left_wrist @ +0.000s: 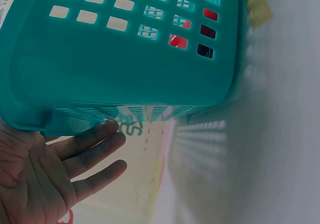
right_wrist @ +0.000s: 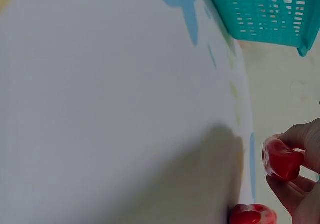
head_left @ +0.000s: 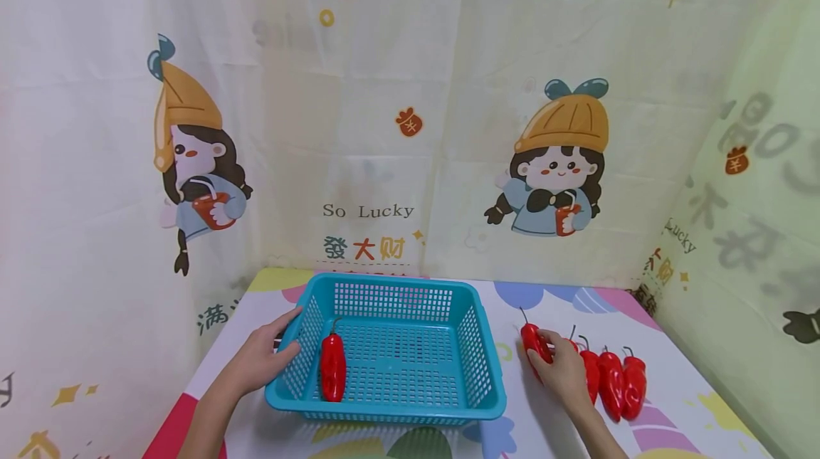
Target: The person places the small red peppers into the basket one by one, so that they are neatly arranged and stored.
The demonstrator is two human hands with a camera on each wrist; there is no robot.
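Observation:
A blue-green plastic basket stands on the table, with one red chili pepper lying in its left part. My left hand is at the basket's left side, thumb over the rim; in the left wrist view the visible fingers of that hand are straight beside the outer wall. To the right of the basket, my right hand pinches another red chili pepper between thumb and fingers. The right wrist view shows the held pepper's rounded end. Several more red peppers lie side by side beyond this hand.
A patterned cloth covers the table. Behind it hangs a pale printed curtain, and similar cloth closes the left and right sides. Between the basket and the peppers runs a strip of tabletop.

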